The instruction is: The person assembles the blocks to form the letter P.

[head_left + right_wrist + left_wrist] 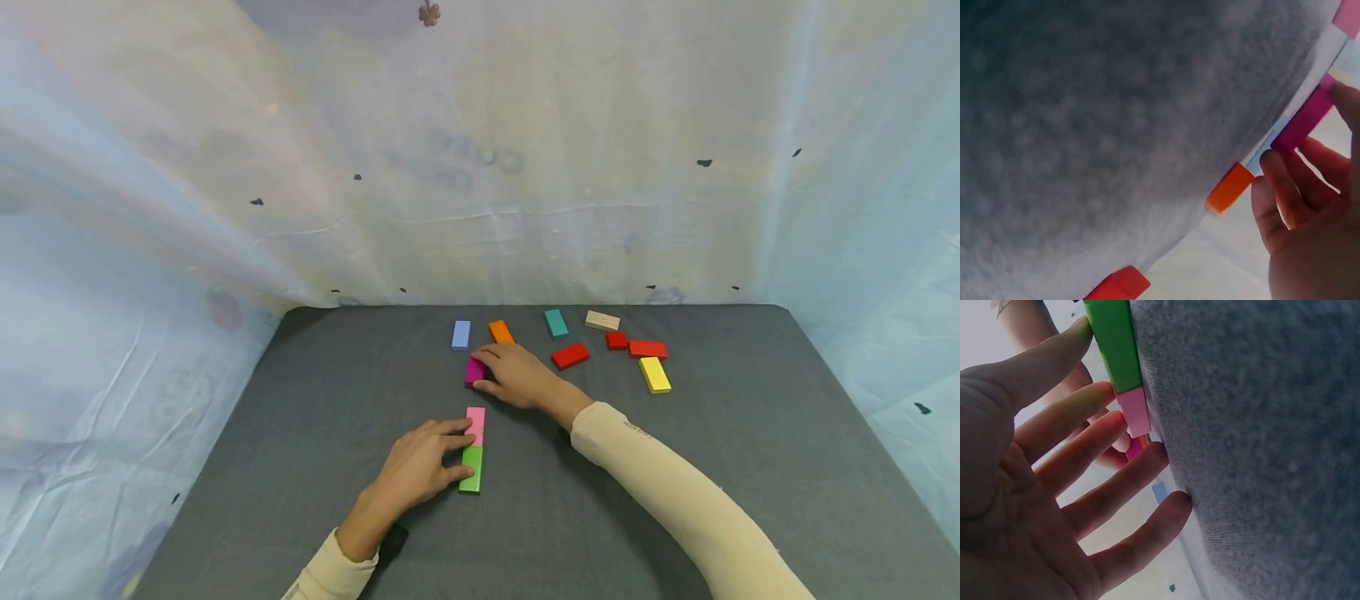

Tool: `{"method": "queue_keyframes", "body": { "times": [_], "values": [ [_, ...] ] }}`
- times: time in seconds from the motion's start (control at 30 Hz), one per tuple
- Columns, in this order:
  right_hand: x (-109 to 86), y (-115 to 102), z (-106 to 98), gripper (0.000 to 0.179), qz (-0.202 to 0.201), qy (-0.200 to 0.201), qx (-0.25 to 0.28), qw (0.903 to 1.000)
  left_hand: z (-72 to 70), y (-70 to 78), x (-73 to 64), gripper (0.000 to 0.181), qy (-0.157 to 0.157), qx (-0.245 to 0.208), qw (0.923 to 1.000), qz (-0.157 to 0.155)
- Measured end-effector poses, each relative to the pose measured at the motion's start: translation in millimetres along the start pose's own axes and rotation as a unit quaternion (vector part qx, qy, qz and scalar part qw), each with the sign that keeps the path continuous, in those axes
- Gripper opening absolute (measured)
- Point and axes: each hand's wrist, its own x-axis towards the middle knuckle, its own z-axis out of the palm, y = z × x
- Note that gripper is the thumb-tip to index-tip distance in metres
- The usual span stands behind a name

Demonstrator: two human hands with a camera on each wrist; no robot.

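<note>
A light green block [471, 471] and a pink block [476, 423] lie end to end in a line on the dark cloth. From the left side, my left hand [422, 463] touches them, thumb at the green one and fingertips along the pink one, fingers spread and fairly straight. Farther back, my right hand [521, 375] pinches a magenta block [474, 372] between thumb and fingers. A gap separates the magenta block from the pink one. In the right wrist view, the thumb is at one end of the magenta block [1305, 119] and the fingertips at the other.
Behind the right hand lie a light blue block [461, 335] and an orange block [501, 332]. To the right are a teal block [556, 323], a plain wooden block [602, 321], several red blocks [570, 357] and a yellow block [655, 375]. A pale curtain [480, 167] surrounds the table.
</note>
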Motion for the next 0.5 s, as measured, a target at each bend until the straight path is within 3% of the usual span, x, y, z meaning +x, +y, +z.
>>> {"method": "queue_keyframes", "body": {
  "times": [0.5],
  "values": [
    [-16.1,-6.2,3.8,0.06,0.002,0.022,0.021,0.9995,0.3,-1.3,0.2,0.054,0.003,-0.004,1.0,0.001]
  ]
}}
